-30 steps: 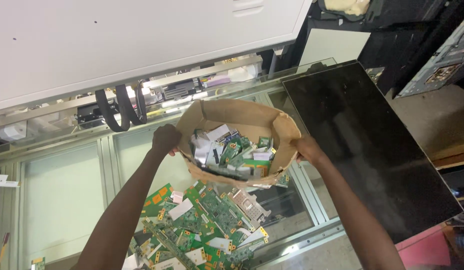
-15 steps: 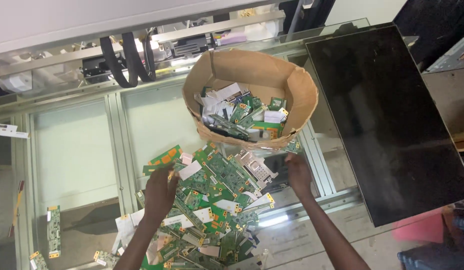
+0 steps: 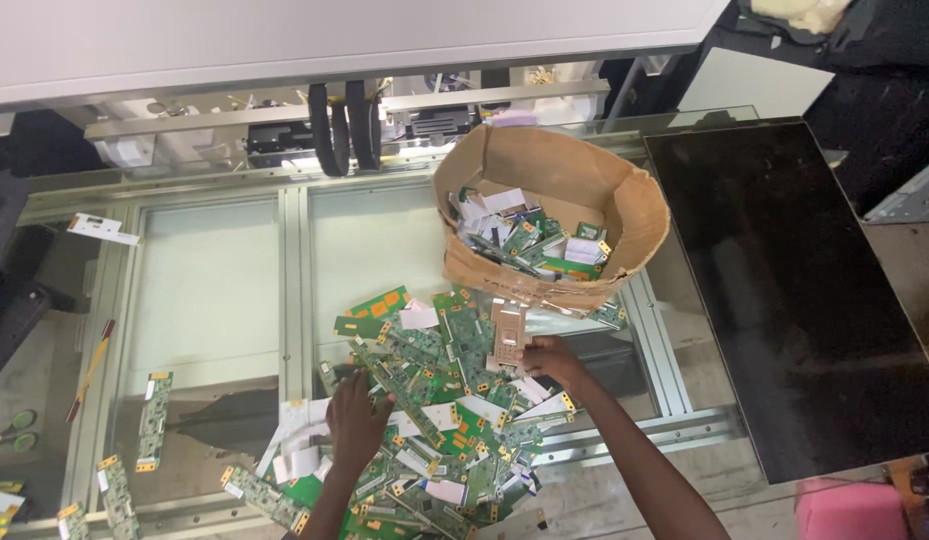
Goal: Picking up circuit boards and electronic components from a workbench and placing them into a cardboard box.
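Now your hands have left the cardboard box (image 3: 555,215), which sits on the glass table (image 3: 215,290); left hand (image 3: 357,425) spread flat and right hand (image 3: 550,358), fingers loosely open, rest on the green circuit boards (image 3: 435,400)

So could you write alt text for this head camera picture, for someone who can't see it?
Seen from above, a person's left hand and right hand rest on a heap of green circuit boards spread over a glass-topped table. Behind the heap sits a torn cardboard box holding more boards, with a dark flat panel to its right.
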